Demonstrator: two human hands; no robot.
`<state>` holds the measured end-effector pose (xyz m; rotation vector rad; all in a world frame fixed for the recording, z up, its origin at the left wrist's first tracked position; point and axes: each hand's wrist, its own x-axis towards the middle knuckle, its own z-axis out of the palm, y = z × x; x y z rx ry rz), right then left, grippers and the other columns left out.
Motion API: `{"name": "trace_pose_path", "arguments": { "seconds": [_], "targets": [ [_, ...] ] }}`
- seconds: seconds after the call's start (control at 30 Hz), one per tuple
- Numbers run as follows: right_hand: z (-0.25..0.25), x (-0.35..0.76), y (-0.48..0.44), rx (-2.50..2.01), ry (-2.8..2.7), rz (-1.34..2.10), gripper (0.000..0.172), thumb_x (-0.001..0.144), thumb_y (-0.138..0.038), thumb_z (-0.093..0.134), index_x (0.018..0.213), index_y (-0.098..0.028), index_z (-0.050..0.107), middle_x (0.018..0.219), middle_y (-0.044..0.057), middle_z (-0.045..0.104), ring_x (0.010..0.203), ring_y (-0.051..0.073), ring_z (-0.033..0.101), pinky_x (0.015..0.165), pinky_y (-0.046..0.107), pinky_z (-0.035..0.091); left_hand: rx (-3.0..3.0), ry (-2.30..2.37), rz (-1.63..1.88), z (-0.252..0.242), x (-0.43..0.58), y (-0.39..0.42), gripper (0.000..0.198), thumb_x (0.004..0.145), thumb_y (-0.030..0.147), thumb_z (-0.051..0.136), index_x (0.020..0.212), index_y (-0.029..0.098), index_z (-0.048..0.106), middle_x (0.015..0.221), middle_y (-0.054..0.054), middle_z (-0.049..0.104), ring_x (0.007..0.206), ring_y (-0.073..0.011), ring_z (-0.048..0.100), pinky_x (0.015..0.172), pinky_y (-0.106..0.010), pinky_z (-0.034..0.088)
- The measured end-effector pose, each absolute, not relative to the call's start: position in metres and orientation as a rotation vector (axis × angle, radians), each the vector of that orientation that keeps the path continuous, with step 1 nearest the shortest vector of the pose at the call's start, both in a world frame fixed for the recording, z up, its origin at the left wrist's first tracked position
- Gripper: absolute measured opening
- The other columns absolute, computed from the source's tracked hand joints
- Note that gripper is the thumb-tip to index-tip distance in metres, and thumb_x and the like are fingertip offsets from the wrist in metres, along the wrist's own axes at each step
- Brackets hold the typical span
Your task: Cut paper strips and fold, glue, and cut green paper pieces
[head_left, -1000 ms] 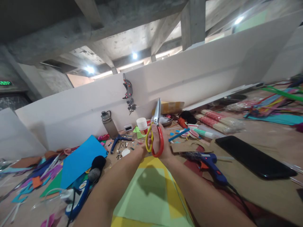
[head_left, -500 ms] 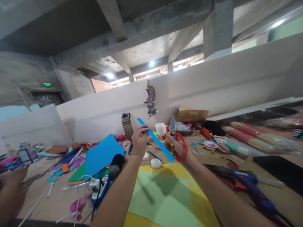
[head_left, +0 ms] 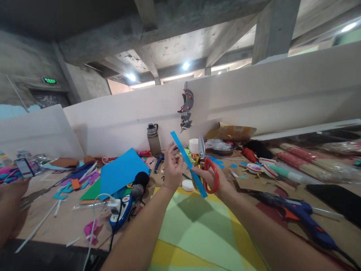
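My right hand [head_left: 221, 181] is closed around red-handled scissors [head_left: 215, 177], whose blades point up. Between its thumb and fingers it also pinches a narrow blue strip [head_left: 184, 155] that slants up to the left. My left hand [head_left: 172, 169] is beside the strip with its fingers apart, seemingly holding nothing. Below both hands lies a pale green sheet [head_left: 197, 229] on a yellow one [head_left: 169, 254]. A round white lid [head_left: 187, 185] sits at the sheets' far edge, and a white paper cup [head_left: 194, 145] stands behind the strip.
On the left are a blue sheet [head_left: 121, 175], a power strip [head_left: 121, 214] with cords, and another person's hand [head_left: 14, 192] near a phone [head_left: 24, 167]. A glue gun [head_left: 301, 210] lies to the right. A bottle [head_left: 153, 140] stands before the white partition [head_left: 118, 120].
My left hand has let go of the blue strip and opened its fingers. The right hand now pinches the strip while keeping the scissors. The view has shifted slightly.
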<state>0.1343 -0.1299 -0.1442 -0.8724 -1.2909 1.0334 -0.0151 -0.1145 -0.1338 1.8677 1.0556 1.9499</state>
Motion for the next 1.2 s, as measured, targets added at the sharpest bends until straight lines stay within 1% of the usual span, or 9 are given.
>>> {"name": "trace_pose_path", "arguments": {
  "seconds": [0.07, 0.17, 0.27, 0.53, 0.7, 0.9, 1.07, 1.13, 1.2],
  "targets": [
    [-0.147, 0.136, -0.125, -0.877, -1.299, 1.008, 0.03, 0.064, -0.034, 0.076, 0.087, -0.018, 0.065, 0.08, 0.004, 0.07, 0.078, 0.024, 0.066, 0.074, 0.039, 0.054, 1.631, 1.036, 1.944, -0.141, -0.006, -0.115, 0.042, 0.081, 0.034, 0.064, 0.119, 0.023, 0.051, 0.115, -0.01, 0.06, 0.1, -0.0182, 0.06, 0.082, -0.031, 0.049],
    [-0.151, 0.14, -0.118, -0.859, -1.311, 0.951, 0.036, 0.065, -0.039, 0.074, 0.092, -0.018, 0.062, 0.083, 0.005, 0.069, 0.08, 0.024, 0.065, 0.076, 0.038, 0.053, 1.466, 0.967, 1.594, -0.147, 0.005, -0.114, 0.033, 0.075, 0.047, 0.069, 0.085, 0.017, 0.059, 0.073, -0.001, 0.059, 0.062, -0.0109, 0.054, 0.056, -0.023, 0.041],
    [-0.153, 0.142, -0.116, -0.845, -1.371, 0.853, 0.038, 0.065, -0.04, 0.074, 0.093, -0.019, 0.058, 0.08, 0.004, 0.068, 0.075, 0.022, 0.064, 0.07, 0.035, 0.052, 1.412, 0.849, 1.465, -0.147, 0.007, -0.114, 0.04, 0.071, 0.049, 0.072, 0.061, 0.016, 0.052, 0.053, 0.004, 0.047, 0.049, -0.0067, 0.042, 0.05, -0.022, 0.032],
    [-0.168, 0.133, -0.116, -0.883, -1.605, 0.822, 0.03, 0.069, -0.039, 0.071, 0.087, -0.02, 0.056, 0.079, 0.004, 0.067, 0.069, 0.02, 0.062, 0.061, 0.032, 0.051, 1.285, 0.97, 1.677, -0.144, -0.012, -0.103, 0.039, 0.069, 0.052, 0.072, 0.063, 0.017, 0.056, 0.048, 0.005, 0.05, 0.043, -0.0067, 0.043, 0.045, -0.021, 0.031],
    [-0.171, 0.137, -0.11, -0.981, -1.56, 0.784, 0.031, 0.07, -0.045, 0.07, 0.081, -0.02, 0.055, 0.071, 0.002, 0.064, 0.061, 0.018, 0.06, 0.058, 0.031, 0.051, 1.238, 0.838, 1.433, -0.152, -0.006, -0.104, 0.036, 0.064, 0.045, 0.078, 0.071, 0.016, 0.059, 0.059, 0.003, 0.058, 0.047, -0.0069, 0.047, 0.048, -0.021, 0.035],
    [-0.169, 0.136, -0.107, -0.854, -1.481, 0.742, 0.042, 0.073, -0.051, 0.068, 0.1, -0.022, 0.056, 0.094, 0.006, 0.066, 0.081, 0.021, 0.063, 0.075, 0.036, 0.054, 1.16, 0.817, 1.394, -0.148, -0.003, -0.111, 0.037, 0.058, 0.039, 0.083, 0.066, 0.015, 0.056, 0.054, 0.003, 0.055, 0.046, -0.0071, 0.049, 0.047, -0.021, 0.038],
    [-0.168, 0.134, -0.116, -0.828, -1.564, 0.844, 0.052, 0.08, -0.049, 0.06, 0.125, -0.027, 0.047, 0.096, 0.004, 0.065, 0.08, 0.02, 0.064, 0.072, 0.034, 0.055, 1.133, 0.795, 1.606, -0.137, -0.02, -0.101, 0.032, 0.06, 0.036, 0.081, 0.066, 0.014, 0.058, 0.052, 0.004, 0.055, 0.043, -0.0057, 0.047, 0.044, -0.019, 0.036],
    [-0.166, 0.136, -0.12, -0.903, -1.67, 0.786, 0.049, 0.08, -0.045, 0.06, 0.124, -0.025, 0.048, 0.095, 0.005, 0.065, 0.081, 0.021, 0.063, 0.075, 0.036, 0.053, 1.103, 0.783, 1.701, -0.133, -0.027, -0.097, 0.031, 0.06, 0.034, 0.081, 0.066, 0.015, 0.057, 0.052, 0.004, 0.055, 0.043, -0.0055, 0.047, 0.043, -0.018, 0.035],
    [-0.164, 0.139, -0.122, -0.991, -1.807, 0.7, 0.036, 0.082, -0.043, 0.058, 0.112, -0.023, 0.056, 0.093, 0.005, 0.066, 0.082, 0.021, 0.061, 0.076, 0.036, 0.051, 1.072, 0.786, 1.767, -0.131, -0.033, -0.094, 0.03, 0.061, 0.032, 0.08, 0.065, 0.015, 0.056, 0.053, 0.004, 0.056, 0.044, -0.0059, 0.049, 0.044, -0.018, 0.037]
  ]
}}
